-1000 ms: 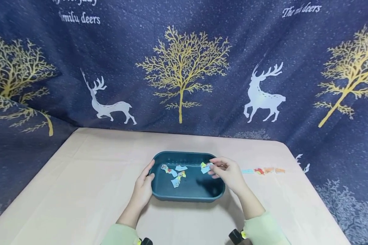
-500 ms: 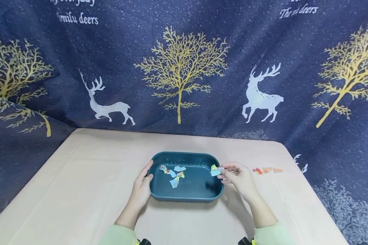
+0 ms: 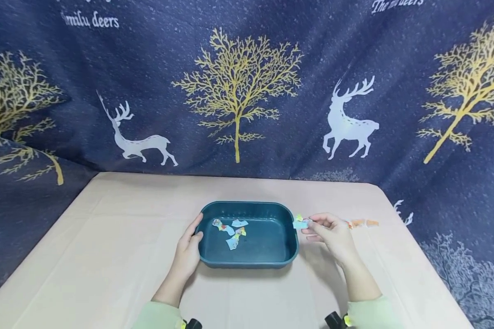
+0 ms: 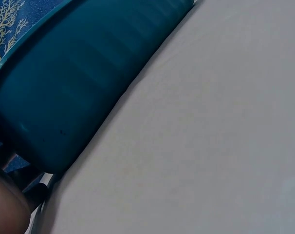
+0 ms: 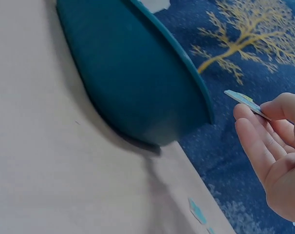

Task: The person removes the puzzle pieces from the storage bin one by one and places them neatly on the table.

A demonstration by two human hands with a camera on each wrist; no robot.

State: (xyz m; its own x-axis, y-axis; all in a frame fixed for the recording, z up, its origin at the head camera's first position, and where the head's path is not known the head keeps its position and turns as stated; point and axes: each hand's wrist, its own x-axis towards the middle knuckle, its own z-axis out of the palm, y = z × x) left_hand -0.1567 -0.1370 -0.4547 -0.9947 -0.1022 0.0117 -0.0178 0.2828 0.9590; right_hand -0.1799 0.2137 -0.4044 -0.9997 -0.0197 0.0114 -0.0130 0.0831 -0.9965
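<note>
A dark teal plastic bin (image 3: 251, 264) sits on the table with several light-blue and multicoloured puzzle pieces (image 3: 232, 243) lying loose in its left half. My left hand (image 3: 187, 251) holds the bin's left end, thumb at the rim; in the left wrist view its fingers (image 4: 35, 192) are dark against the bin's end wall. Just beyond the right rim, my right hand (image 3: 333, 235) pinches a flat light-blue puzzle piece with a yellow patch (image 3: 300, 224) between thumb and fingers. The right wrist view shows that puzzle piece (image 5: 245, 101) edge-on, raised above the table.
On the table right of my right hand, orange pieces (image 3: 358, 223) lie in a row, partly covered by the hand. A light-blue piece (image 5: 196, 210) lies on the table in the right wrist view. A dark blue cloth (image 3: 247, 100) with trees and deer hangs behind the table (image 3: 107, 256).
My right hand has moved right with the puzzle piece, from over the bin to just past its right rim, now covering part of the row. My left hand stays on the bin.
</note>
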